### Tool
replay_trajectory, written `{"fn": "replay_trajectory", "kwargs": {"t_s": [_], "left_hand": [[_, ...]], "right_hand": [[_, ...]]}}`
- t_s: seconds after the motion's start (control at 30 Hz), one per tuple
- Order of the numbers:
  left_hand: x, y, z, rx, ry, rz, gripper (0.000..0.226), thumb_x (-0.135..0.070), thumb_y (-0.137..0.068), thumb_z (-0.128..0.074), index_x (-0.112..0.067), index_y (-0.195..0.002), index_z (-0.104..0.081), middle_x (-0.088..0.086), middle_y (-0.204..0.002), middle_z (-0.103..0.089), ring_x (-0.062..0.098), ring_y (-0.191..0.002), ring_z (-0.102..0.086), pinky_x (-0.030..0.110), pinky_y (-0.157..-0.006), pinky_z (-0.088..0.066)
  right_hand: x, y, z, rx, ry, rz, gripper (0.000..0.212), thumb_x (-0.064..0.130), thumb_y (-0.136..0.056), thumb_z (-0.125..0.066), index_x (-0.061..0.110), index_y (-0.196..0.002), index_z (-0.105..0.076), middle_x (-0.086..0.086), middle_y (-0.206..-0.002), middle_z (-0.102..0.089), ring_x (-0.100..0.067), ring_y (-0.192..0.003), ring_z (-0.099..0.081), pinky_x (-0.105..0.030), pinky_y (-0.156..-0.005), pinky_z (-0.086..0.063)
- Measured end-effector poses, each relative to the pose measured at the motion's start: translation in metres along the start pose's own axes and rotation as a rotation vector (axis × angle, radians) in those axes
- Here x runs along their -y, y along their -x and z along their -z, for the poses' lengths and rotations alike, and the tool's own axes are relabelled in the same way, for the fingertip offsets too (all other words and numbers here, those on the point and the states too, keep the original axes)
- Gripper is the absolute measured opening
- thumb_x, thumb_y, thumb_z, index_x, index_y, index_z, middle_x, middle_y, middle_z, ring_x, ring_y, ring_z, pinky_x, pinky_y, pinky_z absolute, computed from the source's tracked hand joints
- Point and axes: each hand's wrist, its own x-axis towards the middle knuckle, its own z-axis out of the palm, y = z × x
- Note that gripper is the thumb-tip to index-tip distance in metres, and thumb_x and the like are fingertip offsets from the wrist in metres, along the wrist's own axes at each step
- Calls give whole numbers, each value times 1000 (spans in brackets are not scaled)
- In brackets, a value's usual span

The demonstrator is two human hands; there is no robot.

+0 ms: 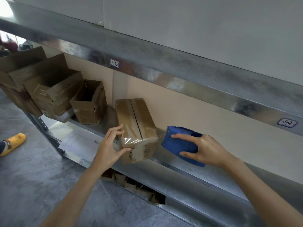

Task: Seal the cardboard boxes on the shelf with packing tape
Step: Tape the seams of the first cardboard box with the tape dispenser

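Observation:
A closed cardboard box [136,122] sits at the front of the metal shelf [164,167], its near end over the edge. Clear tape [131,141] runs across its near end towards the right. My left hand [109,148] is at the box's near left corner: the thumb presses the tape on the front face, and the other fingers are spread at the top edge. My right hand [205,149] grips a blue tape dispenser [180,143] just right of the box, with tape stretched from it to the box.
Three open cardboard boxes [57,94] stand further left on the same shelf. An upper shelf rail [180,76] with handwritten labels hangs overhead. Flattened cardboard [136,187] lies under the shelf. A person's foot in a yellow shoe [13,143] is on the grey floor at left.

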Motion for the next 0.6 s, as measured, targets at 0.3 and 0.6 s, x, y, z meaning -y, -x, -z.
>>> {"fn": "replay_trajectory", "kwargs": {"t_s": [0.3,0.6], "left_hand": [[6,5,8,17,26,63,74,-31,-69,-87,-26,-133,-49,-19,-151,-37,5,-140,-37,53,-110,-40],[9,5,9,11,-15,50,75,-33,-69,-87,-27,-133,-49,-27,-148,-35,-5,-136,-37,43,-110,-43]], "right_hand": [[11,-9,-5,14,25,50,60,63,-83,-45,56,-140,-26,5,-43,-25,-13,-40,-26,-16,-49,-22],[7,8,7,10,17,110,58,64,-82,-47,66,-136,-28,1,-48,-42,-21,-45,-32,-15,-49,-26]]}}
